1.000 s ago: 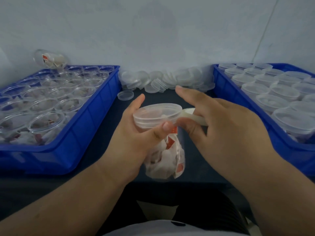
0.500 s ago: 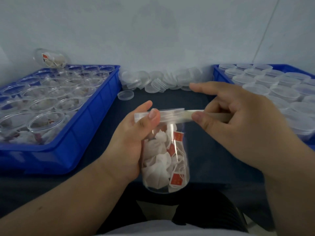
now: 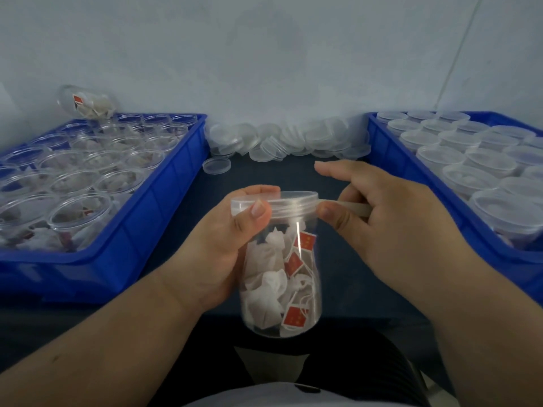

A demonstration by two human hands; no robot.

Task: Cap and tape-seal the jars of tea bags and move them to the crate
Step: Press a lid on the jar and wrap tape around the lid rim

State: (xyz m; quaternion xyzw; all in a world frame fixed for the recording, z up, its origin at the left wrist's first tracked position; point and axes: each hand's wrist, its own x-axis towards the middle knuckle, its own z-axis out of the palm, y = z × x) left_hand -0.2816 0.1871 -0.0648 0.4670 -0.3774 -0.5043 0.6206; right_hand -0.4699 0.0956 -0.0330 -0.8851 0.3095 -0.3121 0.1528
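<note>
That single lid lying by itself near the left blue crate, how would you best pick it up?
Probably pinch the lone lid across its rim, from above. It lies flat and shallow on the table, apart from the heap, and the left crate stands close on its left.

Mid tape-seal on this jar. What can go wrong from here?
1. The jar is held off the table by the left hand alone, high near the lid; tension from the tape could twist it out of that grip.
2. The left thumb lies across the lid's edge where the tape runs, so the next wrap by the right hand may stick to it or leave a gap.
</note>
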